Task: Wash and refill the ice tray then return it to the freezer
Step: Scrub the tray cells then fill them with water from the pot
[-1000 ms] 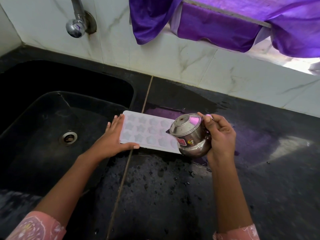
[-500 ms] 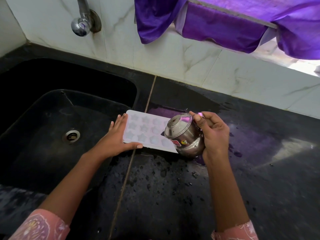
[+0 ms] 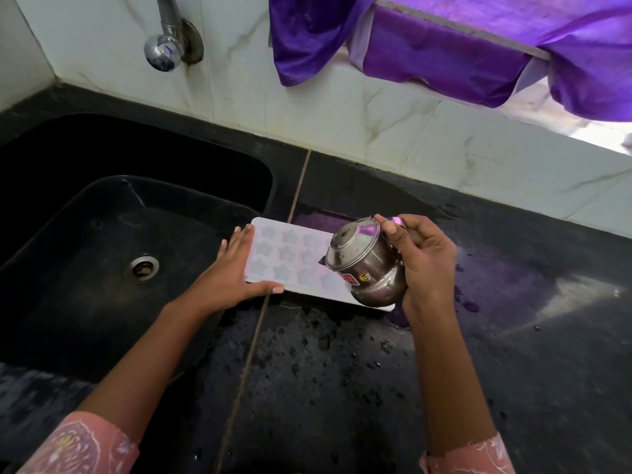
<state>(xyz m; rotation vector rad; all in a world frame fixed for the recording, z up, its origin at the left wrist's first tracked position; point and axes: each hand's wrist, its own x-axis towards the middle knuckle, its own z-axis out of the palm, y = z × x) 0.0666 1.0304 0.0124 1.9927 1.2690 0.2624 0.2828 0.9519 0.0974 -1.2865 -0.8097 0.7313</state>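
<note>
Ice tray (image 3: 290, 256) flat on wet desk (image 3: 342, 388) at sink's (image 3: 85, 268) right edge, washing seemingly done. Left hand (image 3: 232, 271) with fingers straight, steadying its end; right hand (image 3: 424, 265) wrapped round tipped steel pot (image 3: 366, 268), apparently refilling. Freezer return not yet done.

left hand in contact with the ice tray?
Touching. Head view: left hand lies flat against the left end of the ice tray, thumb along its near edge.

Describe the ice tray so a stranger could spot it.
Beside the black sink, on the wet counter, lies the ice tray. It is the only pale, flat rectangle, with star-shaped cells, beneath the tilted steel pot.
</note>
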